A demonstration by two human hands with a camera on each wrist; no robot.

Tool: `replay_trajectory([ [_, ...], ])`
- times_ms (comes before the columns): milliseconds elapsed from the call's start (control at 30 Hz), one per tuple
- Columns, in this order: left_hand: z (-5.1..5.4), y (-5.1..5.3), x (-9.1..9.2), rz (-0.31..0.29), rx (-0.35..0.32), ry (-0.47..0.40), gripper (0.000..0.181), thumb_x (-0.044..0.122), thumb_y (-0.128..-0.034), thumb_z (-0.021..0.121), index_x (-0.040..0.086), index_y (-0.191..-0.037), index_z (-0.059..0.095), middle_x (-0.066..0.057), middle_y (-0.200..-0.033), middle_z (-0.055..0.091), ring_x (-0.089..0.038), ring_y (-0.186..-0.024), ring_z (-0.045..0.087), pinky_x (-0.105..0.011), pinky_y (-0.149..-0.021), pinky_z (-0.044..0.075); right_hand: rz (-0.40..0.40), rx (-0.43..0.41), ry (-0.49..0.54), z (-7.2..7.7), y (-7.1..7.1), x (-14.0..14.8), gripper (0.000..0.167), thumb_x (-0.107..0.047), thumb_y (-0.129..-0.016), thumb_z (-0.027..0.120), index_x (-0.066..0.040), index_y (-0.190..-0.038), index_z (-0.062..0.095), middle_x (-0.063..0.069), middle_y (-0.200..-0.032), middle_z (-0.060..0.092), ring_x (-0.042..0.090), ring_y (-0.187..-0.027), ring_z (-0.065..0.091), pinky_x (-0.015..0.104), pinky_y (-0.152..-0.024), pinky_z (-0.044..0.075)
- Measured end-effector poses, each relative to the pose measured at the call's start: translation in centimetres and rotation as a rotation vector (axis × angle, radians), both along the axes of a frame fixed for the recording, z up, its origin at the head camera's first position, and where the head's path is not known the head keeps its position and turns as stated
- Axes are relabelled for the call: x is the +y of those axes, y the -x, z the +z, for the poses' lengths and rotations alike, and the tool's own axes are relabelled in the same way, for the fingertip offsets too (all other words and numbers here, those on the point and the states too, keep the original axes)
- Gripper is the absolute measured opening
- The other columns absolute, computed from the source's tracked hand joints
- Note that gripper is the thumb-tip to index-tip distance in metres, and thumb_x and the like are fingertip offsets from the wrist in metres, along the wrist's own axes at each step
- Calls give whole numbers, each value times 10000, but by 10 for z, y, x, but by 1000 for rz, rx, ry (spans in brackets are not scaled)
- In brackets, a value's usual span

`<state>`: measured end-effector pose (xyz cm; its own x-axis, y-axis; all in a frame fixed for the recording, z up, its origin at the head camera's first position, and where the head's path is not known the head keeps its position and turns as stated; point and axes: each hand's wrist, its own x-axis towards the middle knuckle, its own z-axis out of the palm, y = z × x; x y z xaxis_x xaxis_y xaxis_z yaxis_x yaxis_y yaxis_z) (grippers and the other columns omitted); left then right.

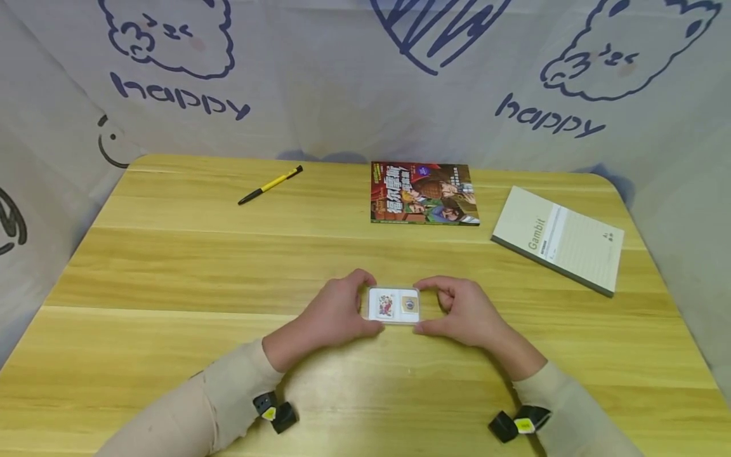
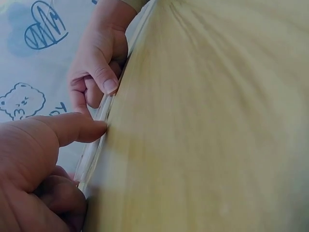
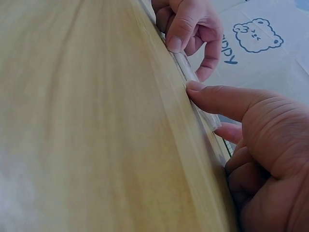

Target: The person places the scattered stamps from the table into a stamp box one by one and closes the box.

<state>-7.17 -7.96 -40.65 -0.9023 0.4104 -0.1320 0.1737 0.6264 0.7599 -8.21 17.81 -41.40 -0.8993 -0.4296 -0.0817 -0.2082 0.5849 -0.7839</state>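
Observation:
A small clear flat case [image 1: 398,315] lies on the wooden table, with two little pictures on white inside it. My left hand [image 1: 341,310] holds its left end between thumb and forefinger. At the other end, my right hand [image 1: 469,312] grips the corners in the same way. Seen edge-on in the left wrist view, the case [image 2: 91,157] runs along by both thumbs. The right wrist view also has the case [image 3: 205,113] as a thin clear strip, with the thumb of my right hand [image 3: 265,130] on its near edge.
A yellow and black pen [image 1: 271,185] lies at the back left of the table [image 1: 171,273]. Behind the case is a colourful comic-style book [image 1: 425,193]. A beige notebook [image 1: 582,247] lies slanted at the right. White cloth with drawings [image 1: 320,76] hangs behind the table.

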Motion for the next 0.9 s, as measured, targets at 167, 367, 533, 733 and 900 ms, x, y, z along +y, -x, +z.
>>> replay_trajectory([
  [167, 3, 0, -2, 7, -13, -26, 679, 216, -697, 927, 23, -1244, 575, -10, -656, 525, -105, -513, 441, -267, -465, 380, 3, -4, 0, 1, 1, -1, 601, -279, -667, 953, -153, -1197, 700, -81, -543, 299, 88, -502, 269, 315, -654, 409],
  [367, 3, 0, -3, -2, -5, -27, 684, 217, -710, 923, 7, -1268, 587, -8, -649, 522, -100, -508, 432, -259, -460, 370, 9, -3, 1, 0, 1, 0, 598, -287, -672, 950, -150, -1198, 701, -83, -542, 302, 88, -505, 275, 312, -654, 407],
  [533, -1, -3, -2, -27, 39, -1, 677, 219, -728, 901, -28, -1275, 589, 6, -683, 544, -109, -546, 476, -266, -467, 412, 8, -15, -2, -1, 1, 1, 595, -299, -674, 948, -159, -1197, 700, -77, -541, 309, 92, -499, 277, 307, -637, 403],
  [733, -1, -3, -2, -31, 45, 2, 676, 221, -736, 900, -53, -1272, 594, 5, -675, 537, -108, -548, 469, -264, -469, 406, 8, -25, 14, -1, 1, 1, 590, -294, -678, 946, -156, -1196, 702, -79, -539, 307, 91, -498, 276, 313, -664, 418],
  [900, 1, -1, -3, -14, 19, -14, 686, 237, -730, 919, -47, -1272, 609, -4, -660, 519, -108, -546, 442, -255, -475, 370, 13, -24, 23, -1, 1, 2, 600, -316, -682, 944, -157, -1207, 703, -84, -538, 298, 89, -500, 264, 308, -673, 413],
])
